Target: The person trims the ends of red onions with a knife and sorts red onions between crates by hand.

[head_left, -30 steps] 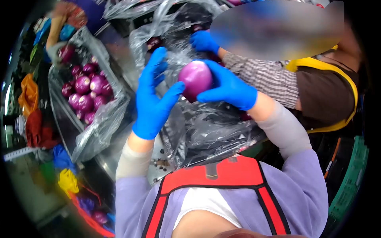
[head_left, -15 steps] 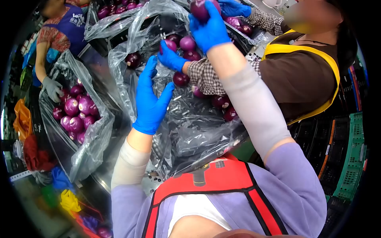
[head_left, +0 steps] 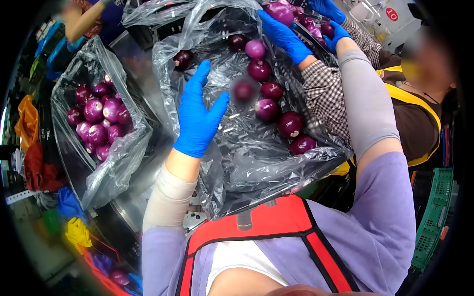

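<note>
My left hand [head_left: 197, 113], in a blue glove, hangs over the left side of a clear plastic bag [head_left: 237, 177] with thumb and fingers spread, holding nothing. Several red onions, one of them a glossy onion [head_left: 290, 124], lie along the right of this bag. A smeared red onion [head_left: 243, 91] appears in motion above the bag's middle. At the upper right, my right hand [head_left: 339, 35], also gloved in blue, has its fingers around a dark red onion [head_left: 327, 29] beside a pile of onions. Its fingers are partly hidden.
A co-worker's gloved hand [head_left: 286, 37] touches a large onion [head_left: 279, 13]; their other hand [head_left: 328, 9] is farther back. That checked sleeve [head_left: 323, 91] reaches across the bag's right edge. Another bag of onions [head_left: 101, 116] stands left. A green crate [head_left: 433, 217] is at right.
My right hand has moved right and down, away from the large onion it held. A blurred onion now shows over the bag. The co-worker's arm has pulled back rightward; my left hand remains open.
</note>
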The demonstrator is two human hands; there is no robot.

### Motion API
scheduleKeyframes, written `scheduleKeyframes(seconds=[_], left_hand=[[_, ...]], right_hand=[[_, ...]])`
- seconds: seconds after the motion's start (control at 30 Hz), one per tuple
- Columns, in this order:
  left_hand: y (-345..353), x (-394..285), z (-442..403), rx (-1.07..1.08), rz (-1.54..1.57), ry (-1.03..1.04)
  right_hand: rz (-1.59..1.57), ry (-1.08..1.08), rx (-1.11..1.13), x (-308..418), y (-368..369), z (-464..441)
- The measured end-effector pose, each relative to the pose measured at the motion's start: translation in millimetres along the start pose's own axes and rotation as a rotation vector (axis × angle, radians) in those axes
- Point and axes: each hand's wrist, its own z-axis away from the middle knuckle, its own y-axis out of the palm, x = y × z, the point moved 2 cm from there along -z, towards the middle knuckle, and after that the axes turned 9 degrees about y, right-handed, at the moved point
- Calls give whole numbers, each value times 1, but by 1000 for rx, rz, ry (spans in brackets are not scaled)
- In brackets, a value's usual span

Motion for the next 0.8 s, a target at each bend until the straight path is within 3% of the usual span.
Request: scheduleKeyframes(seconds=[0.07,0.17,0.27,0.33,0.37,0.43,0.53,0.57,0.6,0.67,0.73,0.8], left_hand=[[0,1,0,10,-14,-8],[-1,2,1,8,6,-8],[-1,0,3,-10,54,-55],[-4,-2,3,-100,226,-298],[-5,2,4,-101,225,-296],[-10,17,4,-248,433,-328],[-15,20,4,-326,498,-476],[-16,21,3,-331,495,-471],[-15,24,4,-322,459,-434],[-16,24,6,-319,416,-399],[-14,20,5,-309,425,-398],[-15,19,5,-309,423,-401]], right_hand=[[266,147,-79,-17,9,17],[-90,425,-362,43,-52,43],[-529,236,-726,157,-128,67],[-736,-9,-810,243,-178,94],[-825,-145,-807,286,-198,112],[-939,-372,-684,355,-219,144],[-950,-545,-222,421,-173,173],[-855,-498,49,432,-154,187],[-635,-522,46,429,-92,180],[-211,-307,507,415,-55,201],[-115,-114,518,401,-33,221],[-87,-111,559,388,-11,228]])
